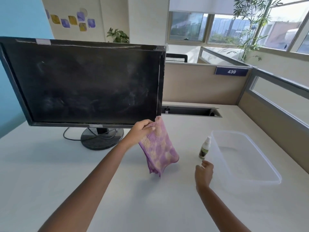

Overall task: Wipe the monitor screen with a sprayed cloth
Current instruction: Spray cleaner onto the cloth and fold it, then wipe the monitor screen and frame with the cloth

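Observation:
A black monitor (87, 84) stands on the white desk, its dark screen streaked with dust and smears. My left hand (141, 129) grips the top edge of a purple and cream cloth (158, 148), which hangs down just below the monitor's lower right corner. A small spray bottle (204, 148) with a white nozzle and green label stands upright on the desk to the right of the cloth. My right hand (204, 173) hovers just in front of the bottle, fingers apart, a short gap from its base.
A clear plastic tub (267, 168) sits right of the bottle, touching or nearly touching it. The monitor's round base (102, 139) and a looping cable (66, 136) lie behind my left arm. A cable slot (190, 111) and beige partitions (200, 84) bound the desk's back and right.

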A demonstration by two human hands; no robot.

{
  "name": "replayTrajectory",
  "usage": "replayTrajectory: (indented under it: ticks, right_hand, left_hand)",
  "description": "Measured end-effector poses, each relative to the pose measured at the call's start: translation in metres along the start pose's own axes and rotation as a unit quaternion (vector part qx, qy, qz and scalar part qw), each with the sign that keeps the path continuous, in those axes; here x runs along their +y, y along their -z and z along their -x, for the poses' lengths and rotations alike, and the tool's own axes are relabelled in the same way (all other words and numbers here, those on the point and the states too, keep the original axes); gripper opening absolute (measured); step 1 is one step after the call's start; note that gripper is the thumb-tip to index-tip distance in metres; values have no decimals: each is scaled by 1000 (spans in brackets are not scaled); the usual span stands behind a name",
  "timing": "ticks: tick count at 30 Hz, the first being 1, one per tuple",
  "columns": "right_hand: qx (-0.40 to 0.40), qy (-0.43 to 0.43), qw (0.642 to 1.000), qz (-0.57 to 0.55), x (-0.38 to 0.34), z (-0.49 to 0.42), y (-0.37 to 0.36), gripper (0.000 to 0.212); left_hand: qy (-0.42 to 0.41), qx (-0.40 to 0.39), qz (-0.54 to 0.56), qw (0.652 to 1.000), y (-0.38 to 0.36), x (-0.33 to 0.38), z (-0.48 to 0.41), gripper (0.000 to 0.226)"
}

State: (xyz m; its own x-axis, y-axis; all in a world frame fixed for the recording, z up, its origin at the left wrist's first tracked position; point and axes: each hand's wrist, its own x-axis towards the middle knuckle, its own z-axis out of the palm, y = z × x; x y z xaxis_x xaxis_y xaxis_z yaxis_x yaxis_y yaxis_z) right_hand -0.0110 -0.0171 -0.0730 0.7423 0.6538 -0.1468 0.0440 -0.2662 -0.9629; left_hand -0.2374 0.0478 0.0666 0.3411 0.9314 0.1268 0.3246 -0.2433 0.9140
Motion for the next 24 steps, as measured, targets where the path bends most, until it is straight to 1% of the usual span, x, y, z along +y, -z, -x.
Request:
replayTrajectory:
  ticks: [2, 4, 5, 7, 9, 10, 11, 13, 16, 19, 20, 21, 22, 24]
  right_hand:
    - [8, 68, 997, -21, -9, 22, -12, 32]
    - [-35, 153, 986, -47, -30, 43, -26, 24]
    - [-77, 188, 978, -53, -44, 54, -34, 21]
    - [-197, 238, 951, -32, -75, 77, -53, 24]
    - [-319, 250, 914, 17, -100, 97, -74, 28]
    - [-358, 246, 900, 37, -109, 107, -85, 28]
    - [-373, 244, 894, 55, -116, 117, -96, 29]
    - [-350, 255, 899, 70, -124, 138, -118, 26]
    - [-287, 254, 923, 39, -131, 167, -144, 19]
    - [-261, 242, 934, -17, -141, 191, -164, 21]
    - [-258, 233, 937, -38, -145, 200, -169, 23]
    - [-257, 222, 939, -58, -150, 207, -174, 25]
    - [-257, 214, 939, -78, -155, 214, -179, 25]
    - [-250, 241, 933, -98, -163, 227, -186, 21]
  left_hand:
    - [-6, -24, -26, 999, 16, 1, 5, 11]
    - [-13, -49, -68, 996, 31, 2, 12, 12]
    - [-18, -59, -101, 993, 40, 1, 15, 14]
    - [-36, -66, -182, 980, 58, -2, 22, 16]
    - [-64, -51, -247, 966, 75, -6, 30, 16]
    - [-77, -35, -263, 961, 84, -9, 33, 16]
    - [-87, -18, -274, 958, 93, -11, 38, 17]
    - [-103, 20, -298, 949, 111, -18, 45, 17]
    - [-116, 105, -315, 936, 136, -27, 58, 22]
    - [-137, 218, -275, 926, 158, -30, 75, 31]
    - [-143, 238, -253, 927, 164, -30, 79, 32]
    - [-144, 240, -224, 933, 170, -29, 83, 32]
    - [-138, 225, -189, 946, 174, -27, 85, 32]
    - [-104, 165, -113, 974, 180, -23, 86, 33]
